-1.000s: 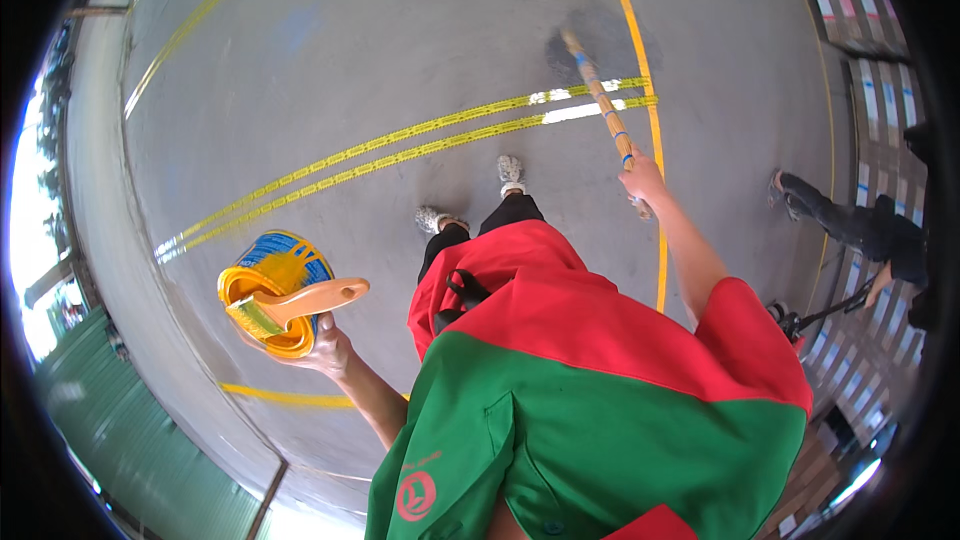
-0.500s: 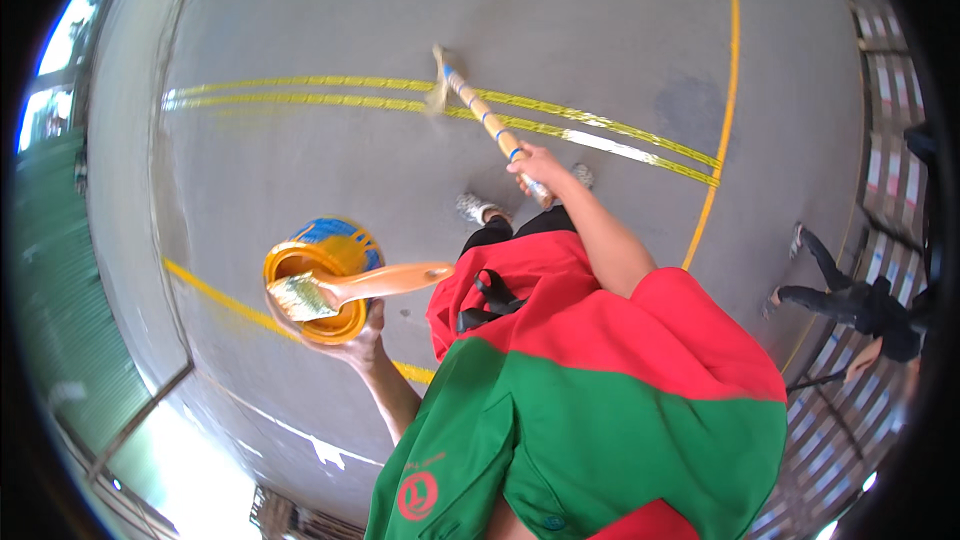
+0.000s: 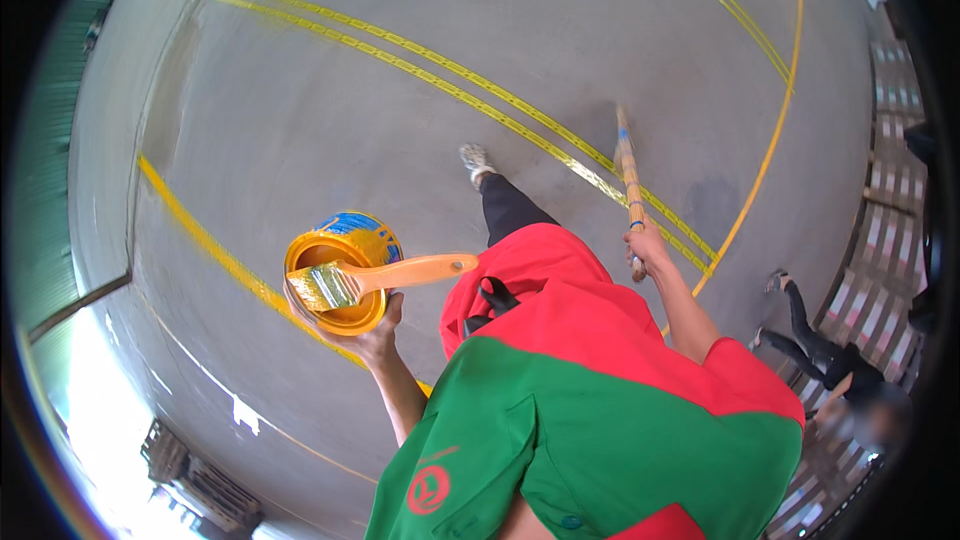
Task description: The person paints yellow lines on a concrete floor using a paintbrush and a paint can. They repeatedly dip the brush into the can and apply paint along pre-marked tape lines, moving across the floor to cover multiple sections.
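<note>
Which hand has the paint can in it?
The left hand. It holds the yellow-and-blue paint can, with a brush across its open top. The right hand grips a long stick instead.

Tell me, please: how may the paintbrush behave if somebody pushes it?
The paintbrush would probably tip or slide easily, since it lies across the open can with its handle jutting beyond it. The thick handle looks stiff; the yellow-smeared bristles could be slippery.
</note>
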Available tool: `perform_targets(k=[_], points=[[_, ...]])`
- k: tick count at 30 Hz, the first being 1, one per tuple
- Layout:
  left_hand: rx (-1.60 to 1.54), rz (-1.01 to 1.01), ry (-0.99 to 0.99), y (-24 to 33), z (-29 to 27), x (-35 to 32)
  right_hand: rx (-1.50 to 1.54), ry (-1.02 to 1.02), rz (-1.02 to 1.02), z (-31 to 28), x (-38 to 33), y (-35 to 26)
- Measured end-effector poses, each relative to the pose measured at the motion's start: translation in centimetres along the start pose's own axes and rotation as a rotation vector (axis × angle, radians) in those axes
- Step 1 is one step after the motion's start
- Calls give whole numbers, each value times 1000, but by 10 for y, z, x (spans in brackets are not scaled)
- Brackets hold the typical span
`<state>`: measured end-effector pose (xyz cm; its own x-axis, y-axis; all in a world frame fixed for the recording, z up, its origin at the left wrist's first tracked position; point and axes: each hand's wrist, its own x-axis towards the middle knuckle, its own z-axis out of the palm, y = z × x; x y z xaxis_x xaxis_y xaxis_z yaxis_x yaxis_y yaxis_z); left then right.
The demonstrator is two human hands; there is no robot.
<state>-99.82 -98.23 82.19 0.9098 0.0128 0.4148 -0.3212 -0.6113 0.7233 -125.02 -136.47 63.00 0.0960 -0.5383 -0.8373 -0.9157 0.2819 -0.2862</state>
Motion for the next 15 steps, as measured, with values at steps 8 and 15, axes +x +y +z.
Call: perform_targets(k=[8,15], points=[[102,15,110,6,3,-14,54,-481,-101,129,108,-99],[44,8,163,10,2,-15,-82,-509,-431,141,126,-193]])
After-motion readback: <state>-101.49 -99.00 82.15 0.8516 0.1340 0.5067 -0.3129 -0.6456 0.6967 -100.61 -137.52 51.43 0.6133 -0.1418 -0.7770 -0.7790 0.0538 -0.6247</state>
